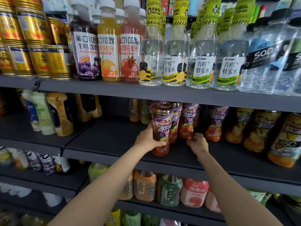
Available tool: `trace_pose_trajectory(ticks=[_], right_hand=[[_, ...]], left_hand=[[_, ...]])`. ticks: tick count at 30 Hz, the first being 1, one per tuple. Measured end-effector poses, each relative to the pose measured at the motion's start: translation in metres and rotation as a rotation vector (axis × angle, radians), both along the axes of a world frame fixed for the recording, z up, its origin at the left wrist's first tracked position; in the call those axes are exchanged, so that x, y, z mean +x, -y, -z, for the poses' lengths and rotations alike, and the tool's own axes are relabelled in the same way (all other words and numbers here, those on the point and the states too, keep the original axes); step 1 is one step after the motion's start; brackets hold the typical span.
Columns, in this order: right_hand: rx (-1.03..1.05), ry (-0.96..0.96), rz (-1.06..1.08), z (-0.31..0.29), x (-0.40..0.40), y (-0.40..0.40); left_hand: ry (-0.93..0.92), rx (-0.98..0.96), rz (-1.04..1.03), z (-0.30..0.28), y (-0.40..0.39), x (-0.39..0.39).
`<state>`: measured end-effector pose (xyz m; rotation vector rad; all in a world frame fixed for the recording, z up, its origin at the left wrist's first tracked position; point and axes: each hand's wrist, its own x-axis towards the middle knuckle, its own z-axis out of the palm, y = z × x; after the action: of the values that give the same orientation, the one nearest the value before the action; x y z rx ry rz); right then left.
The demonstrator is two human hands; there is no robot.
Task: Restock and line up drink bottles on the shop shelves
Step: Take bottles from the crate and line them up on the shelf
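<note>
Two hands work the middle shelf (114,144): left hand (147,141) grips the iced-tea bottle (161,128) near the front edge; right hand (197,142) fingers curl around a neighbouring bottle (187,121). Nudging either could topple the row.

Right hand (197,142) fingers hidden behind knuckles; gold cans (19,46) cut by left edge; lower-left bottles (40,162) blurred.

Dark grey metal shop shelves (114,141), stocked in tiers, as I see them from my remote station.

Top tier: gold cans (37,51), white-capped juice bottles (108,46), clear honey-water bottles with yellow neck wraps (176,54). Middle tier: purple-labelled iced tea bottles (187,121) beside yellow-labelled ones (259,129). Lower tier: orange, green and pink bottles (169,190).
</note>
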<state>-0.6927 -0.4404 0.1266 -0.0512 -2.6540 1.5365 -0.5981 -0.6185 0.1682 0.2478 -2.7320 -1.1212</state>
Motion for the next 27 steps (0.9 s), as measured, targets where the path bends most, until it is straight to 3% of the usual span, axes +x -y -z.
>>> trace_pose_trajectory(ticks=[7, 11, 14, 18, 22, 27], right_hand=[[-0.524, 0.156, -0.382, -0.014, 0.022, -0.015], [-0.204, 0.107, -0.61, -0.021, 0.039, -0.022], [0.026, -0.052, -0.419, -0.017, 0.036, -0.021], [0.112, -0.139, -0.116, -0.001, 0.023, -0.013], [0.148, -0.108, 0.154, -0.002, 0.025, 0.01], [0.167, -0.426, 0.311, -0.004, 0.064, 0.062]], left_hand=[[-0.01, -0.027, 0.116, 0.0, -0.021, -0.012], [-0.078, -0.009, 0.133, 0.007, -0.047, -0.025], [-0.118, 0.028, 0.115, 0.017, -0.063, -0.031], [-0.16, -0.142, 0.084, 0.028, -0.059, -0.025], [-0.211, -0.241, -0.006, 0.035, -0.037, -0.007], [-0.28, -0.288, -0.193, 0.046, 0.013, 0.028]])
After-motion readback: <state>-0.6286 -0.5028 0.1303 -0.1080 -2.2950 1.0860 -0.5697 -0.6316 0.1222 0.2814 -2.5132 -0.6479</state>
